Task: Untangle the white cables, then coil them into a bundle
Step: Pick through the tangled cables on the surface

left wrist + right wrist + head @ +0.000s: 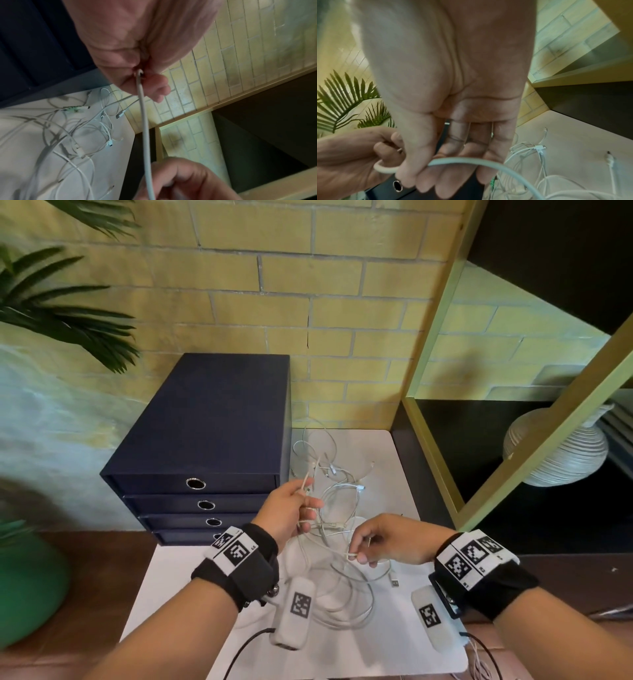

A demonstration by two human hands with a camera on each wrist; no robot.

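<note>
Left hand (287, 514): fingers curled round one strand, lifting it off the pile to find its run
Right hand (388, 540): thumb and fingertips pinch the same strand lower down
White cables (337, 573): heaped loosely beneath both hands on the white tabletop (387, 655)
Hard to tell: which crossings are actual knots; the left fingertips are hidden at the wrist view

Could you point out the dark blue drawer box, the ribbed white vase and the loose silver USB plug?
Dark blue drawer box (205, 419), head view, its flat top.
Ribbed white vase (561, 453), head view, its rounded belly.
Loose silver USB plug (395, 582), head view, its metal tip.
</note>
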